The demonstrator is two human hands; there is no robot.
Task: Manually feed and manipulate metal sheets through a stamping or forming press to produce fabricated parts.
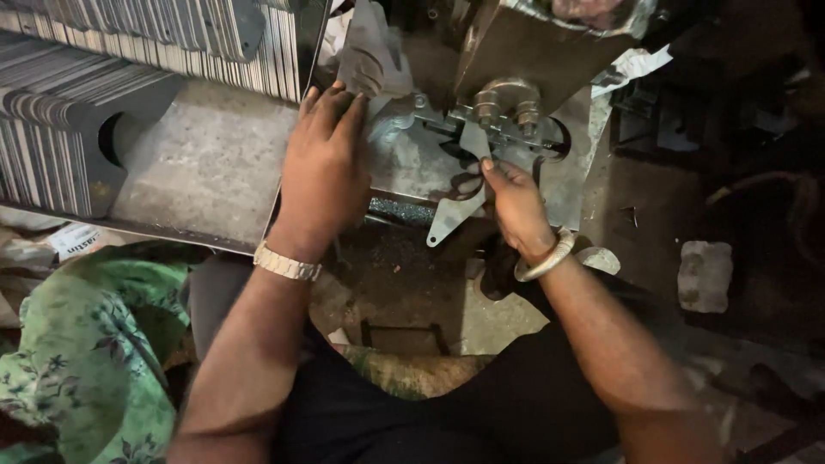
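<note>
While pinching the flat cut metal piece by its rim, keep the fingertips well back from the press tool just above. Hold it level and steady, right under the two round bolts. Hold on the outer edge only, since cut steel can bite.

From the head camera, looking down:

Right hand: thumb and fingers closed on the metal piece, at the front of the machine, low and a little left of the tool. Metal bangle on that wrist, smooth and shiny.

Left hand: stretched out flat, palm down, fingers straight, not curled around anything. Pressed on the edge of a thin grey plate, next to the machine. Hard to tell how much weight on it. Silver watch on that wrist.

Metal piece: thin, flat, dull grey, with one pointed end hanging down and curved cut-outs along the side. Press tool: heavy, dark, greasy, with rounded silver nuts.

To the left, long rows of cut plates standing on edge, packed tight like cards, all the same shape with a round notch. Under them a rough bench top, grey and speckled like stone. Green flowered cloth at the lower left, soft and crumpled. On the dark dirty floor to the right, a pale stone block.
</note>
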